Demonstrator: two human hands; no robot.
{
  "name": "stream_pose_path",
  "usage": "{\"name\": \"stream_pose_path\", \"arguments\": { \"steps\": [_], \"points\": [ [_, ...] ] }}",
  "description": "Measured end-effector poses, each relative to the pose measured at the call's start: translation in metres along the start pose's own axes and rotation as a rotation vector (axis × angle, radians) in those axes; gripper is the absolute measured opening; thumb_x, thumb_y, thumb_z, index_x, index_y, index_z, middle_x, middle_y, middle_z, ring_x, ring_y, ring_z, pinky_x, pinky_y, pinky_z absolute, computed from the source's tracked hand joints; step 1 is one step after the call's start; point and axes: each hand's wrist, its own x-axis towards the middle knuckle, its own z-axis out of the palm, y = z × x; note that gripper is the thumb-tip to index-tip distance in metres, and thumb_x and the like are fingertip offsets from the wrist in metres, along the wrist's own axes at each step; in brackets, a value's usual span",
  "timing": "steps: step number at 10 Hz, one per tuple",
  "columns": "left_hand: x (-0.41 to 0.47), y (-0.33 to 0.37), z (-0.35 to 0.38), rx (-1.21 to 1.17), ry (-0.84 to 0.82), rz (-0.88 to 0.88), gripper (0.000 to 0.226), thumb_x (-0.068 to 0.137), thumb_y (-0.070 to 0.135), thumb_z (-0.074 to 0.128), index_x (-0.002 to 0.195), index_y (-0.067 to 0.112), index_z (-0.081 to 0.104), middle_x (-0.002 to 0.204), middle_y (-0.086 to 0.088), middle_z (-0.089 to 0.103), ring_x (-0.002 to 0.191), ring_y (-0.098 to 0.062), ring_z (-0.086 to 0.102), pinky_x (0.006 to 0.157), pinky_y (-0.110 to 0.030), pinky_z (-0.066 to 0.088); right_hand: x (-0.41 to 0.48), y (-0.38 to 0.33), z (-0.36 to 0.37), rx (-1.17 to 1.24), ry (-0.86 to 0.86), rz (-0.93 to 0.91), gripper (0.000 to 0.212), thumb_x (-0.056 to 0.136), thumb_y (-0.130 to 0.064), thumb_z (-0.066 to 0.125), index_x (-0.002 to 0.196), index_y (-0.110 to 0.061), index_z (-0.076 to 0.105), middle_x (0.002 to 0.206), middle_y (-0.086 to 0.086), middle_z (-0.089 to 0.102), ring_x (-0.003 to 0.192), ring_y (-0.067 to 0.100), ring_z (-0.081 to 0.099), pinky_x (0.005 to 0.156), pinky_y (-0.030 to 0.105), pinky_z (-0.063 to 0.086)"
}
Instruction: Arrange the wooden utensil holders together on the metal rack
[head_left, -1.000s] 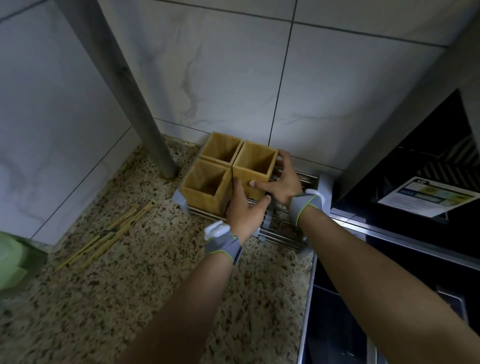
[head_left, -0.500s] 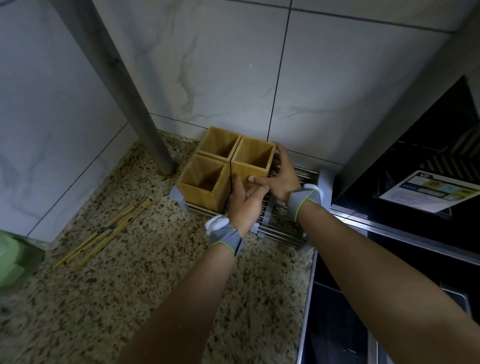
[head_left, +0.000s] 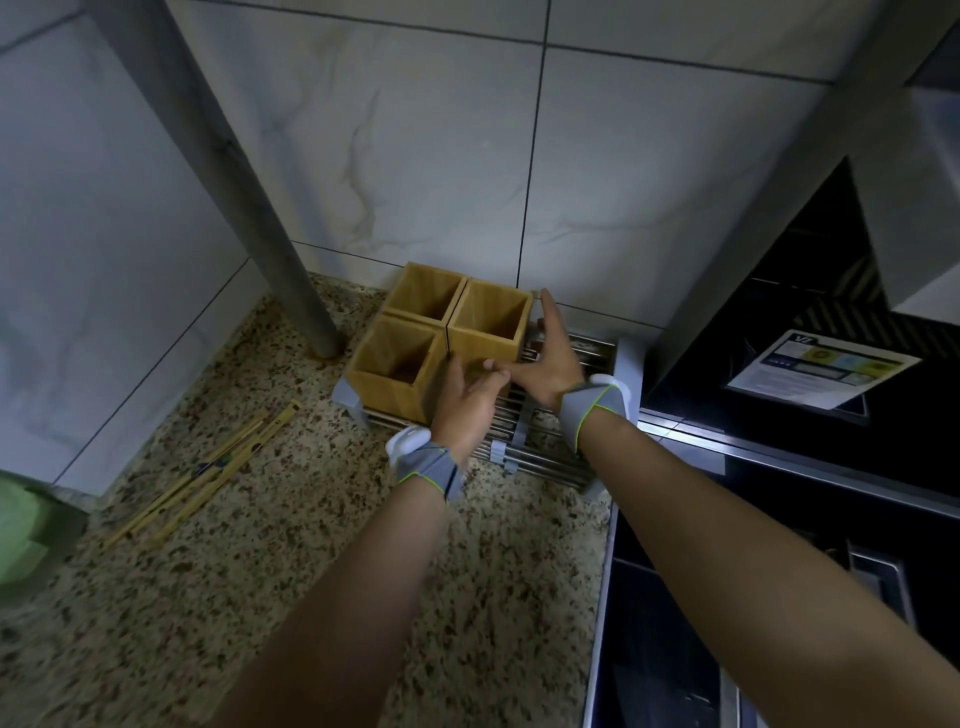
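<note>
Both hands work at the wooden utensil holders: the right hand (head_left: 545, 364) is spread, thumb against the near face and fingers reaching along the right side of the back-right holder (head_left: 488, 325), while the left hand (head_left: 465, 408) rests flat-fingered against the right side of the front-left holder (head_left: 392, 376), gripping nothing. A third holder (head_left: 426, 293) sits at 11 o'clock from them, all three touching on the left end of the metal rack (head_left: 550, 441). Bamboo chopsticks (head_left: 208, 470) lie at 8 o'clock on the speckled granite counter (head_left: 322, 571), a grey post (head_left: 249, 208) standing at 10 o'clock.
</note>
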Motion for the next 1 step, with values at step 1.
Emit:
{"name": "stream_pose_path", "arguments": {
  "steps": [1],
  "points": [
    [-0.0092,-0.0021,0.0003,0.059,0.01,0.022,0.088,0.086,0.048,0.066,0.159,0.024,0.024,0.162,-0.002,0.035,0.146,-0.028,0.04,0.118,-0.052,0.037,-0.0221,-0.005,-0.0112,0.014,0.021,-0.002,0.119,0.072,-0.02,0.091,0.162,-0.022,0.013,0.164,0.009,0.031,0.145,0.017,0.035,0.112,0.024,0.032]
  ]
}}
